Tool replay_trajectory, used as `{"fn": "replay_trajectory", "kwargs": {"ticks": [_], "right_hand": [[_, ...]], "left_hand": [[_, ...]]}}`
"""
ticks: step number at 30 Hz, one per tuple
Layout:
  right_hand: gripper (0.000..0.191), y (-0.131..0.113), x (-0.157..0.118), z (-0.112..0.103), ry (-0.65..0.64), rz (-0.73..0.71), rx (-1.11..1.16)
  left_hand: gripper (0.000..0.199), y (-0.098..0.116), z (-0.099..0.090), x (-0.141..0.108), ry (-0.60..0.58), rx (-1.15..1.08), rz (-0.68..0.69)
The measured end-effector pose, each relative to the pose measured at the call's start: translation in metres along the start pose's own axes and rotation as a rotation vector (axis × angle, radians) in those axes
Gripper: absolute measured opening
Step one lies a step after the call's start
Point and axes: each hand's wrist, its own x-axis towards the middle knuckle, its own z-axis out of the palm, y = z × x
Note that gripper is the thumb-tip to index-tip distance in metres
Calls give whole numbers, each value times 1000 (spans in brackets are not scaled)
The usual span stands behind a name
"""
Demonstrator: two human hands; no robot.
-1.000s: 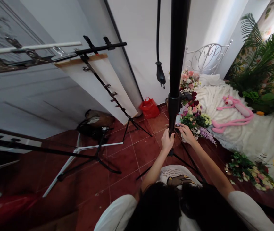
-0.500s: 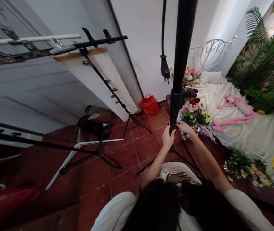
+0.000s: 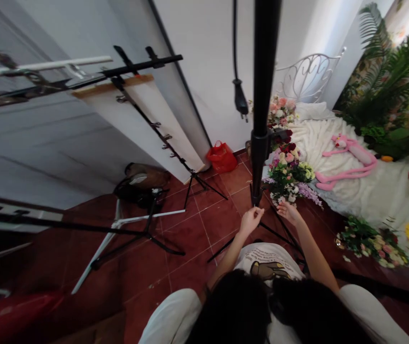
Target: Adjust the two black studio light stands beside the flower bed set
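Right of centre, the black pole (image 3: 264,71) looked stiff, best gripped low — left hand (image 3: 250,222) curled, pinch unclear; right hand (image 3: 291,214) with fingers parted.

Head view, forward and down, hands (image 3: 250,220) near

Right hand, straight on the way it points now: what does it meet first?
Right hand would likely meet the black stand pole first; depth is unclear, so it might brush the flowers instead.
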Motion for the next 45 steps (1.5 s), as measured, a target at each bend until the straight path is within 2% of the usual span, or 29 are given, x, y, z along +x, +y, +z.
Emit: {"fn": "replay_trajectory", "kwargs": {"ticks": [3, 7, 12, 16, 20, 24, 29, 31, 32, 34, 36, 38, 39, 41, 45], "right_hand": [[14, 44, -27, -41, 121, -7, 155], [12, 98, -73, -86, 329, -58, 371], [15, 141, -143, -119, 626, -208, 676], [16, 156, -194, -127, 766, -368, 851], [25, 155, -229, -128, 754, -525, 1035], [29, 143, -250, -125, 723, -627, 1102], [24, 128, -263, -125, 677, -662, 1208], [17, 125, -264, -126, 719, -662, 1206], [11, 124, -265, -126, 779, -672, 1163], [3, 124, -266, -125, 994, -713, 968], [15, 125, -268, -122, 1268, -739, 615], [21, 122, -274, -118, 1450, -704, 220], [22, 119, -279, -116, 1495, -686, 67], [28, 103, -291, -112, 1534, -725, -91], [62, 36, -324, -104, 1549, -1040, -200]], "left_hand": [[35, 5, 34, -1, -319, -12, 84], [36, 34, 84, 5, -623, 4, 252], [37, 78, 149, 1, -941, -6, 441], [35, 110, 201, -22, -1123, -68, 596], [35, 141, 245, -51, -1217, -259, 669], [38, 160, 280, -77, -1291, -369, 652], [35, 162, 302, -92, -1265, -330, 599], [36, 158, 306, -93, -1263, -316, 586], [36, 157, 307, -94, -1255, -311, 585], [36, 153, 309, -94, -1239, -307, 595], [37, 150, 311, -94, -1236, -304, 601], [38, 148, 312, -94, -1237, -297, 593], [39, 147, 313, -94, -1236, -296, 588], [39, 146, 314, -94, -1233, -305, 587], [42, 146, 314, -95, -1258, -344, 581]]}}
